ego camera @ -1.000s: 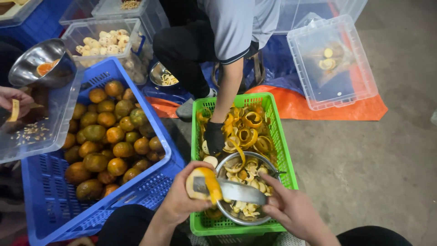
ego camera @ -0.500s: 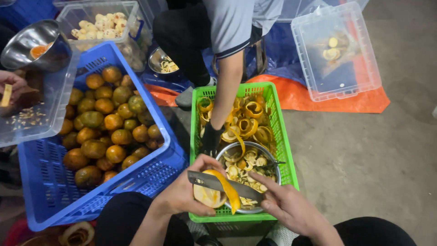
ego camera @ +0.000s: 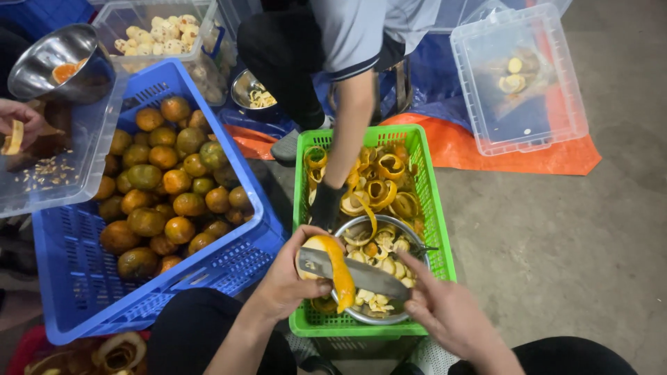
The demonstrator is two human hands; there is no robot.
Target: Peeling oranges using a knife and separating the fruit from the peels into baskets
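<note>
While the left hand grips a half-peeled orange over the steel bowl in the green crate, the right hand holds a knife, prob. pinched. Co-worker's gloved hand reaches into peels w/ blue crate left.

co-worker's arm blocks green crate

Knife handle hidden in right hand; co-worker's head cut off at top; blue crate bottom-left corner out of frame.
</note>
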